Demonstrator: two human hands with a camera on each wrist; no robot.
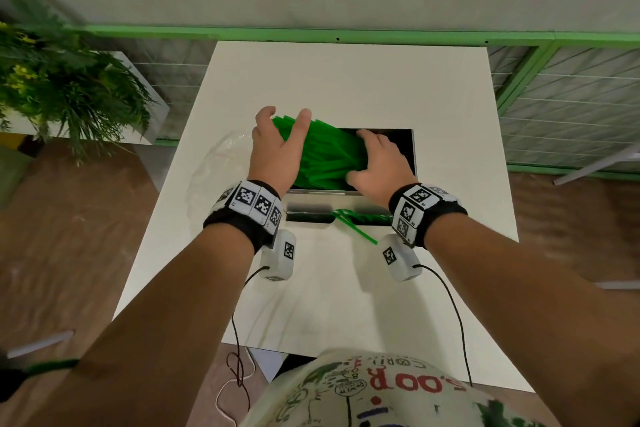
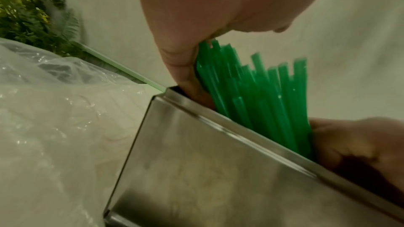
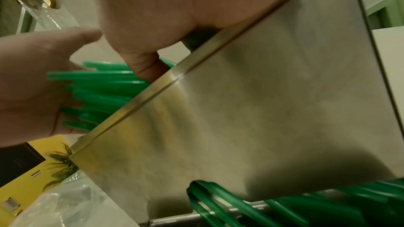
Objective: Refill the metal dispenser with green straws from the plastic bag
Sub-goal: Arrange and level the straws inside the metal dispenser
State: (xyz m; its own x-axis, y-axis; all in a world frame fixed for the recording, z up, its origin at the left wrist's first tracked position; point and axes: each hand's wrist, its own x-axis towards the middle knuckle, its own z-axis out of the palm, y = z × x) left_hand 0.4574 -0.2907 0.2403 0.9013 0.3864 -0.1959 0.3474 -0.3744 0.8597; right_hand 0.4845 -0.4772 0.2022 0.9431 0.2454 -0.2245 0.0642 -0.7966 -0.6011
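A bundle of green straws [image 1: 325,152] lies slanted in the open top of the metal dispenser [image 1: 322,199], its left ends sticking out above the rim. My left hand [image 1: 277,146] is spread, palm against those ends, with the thumb [image 2: 181,61] reaching down beside the straws [image 2: 262,92] at the dispenser's wall [image 2: 218,170]. My right hand [image 1: 379,163] grips the bundle's right part, fingers over it and thumb on the near side. More straws [image 1: 360,218] lie in the front tray, one poking out over the table. The clear plastic bag [image 1: 214,166] lies crumpled to the left.
The dispenser stands on a white table [image 1: 346,288]. A planter with green foliage [image 1: 69,87] is off to the left, and a green-framed railing [image 1: 346,35] runs behind the table. Cables hang from both wrist cameras toward the near table edge.
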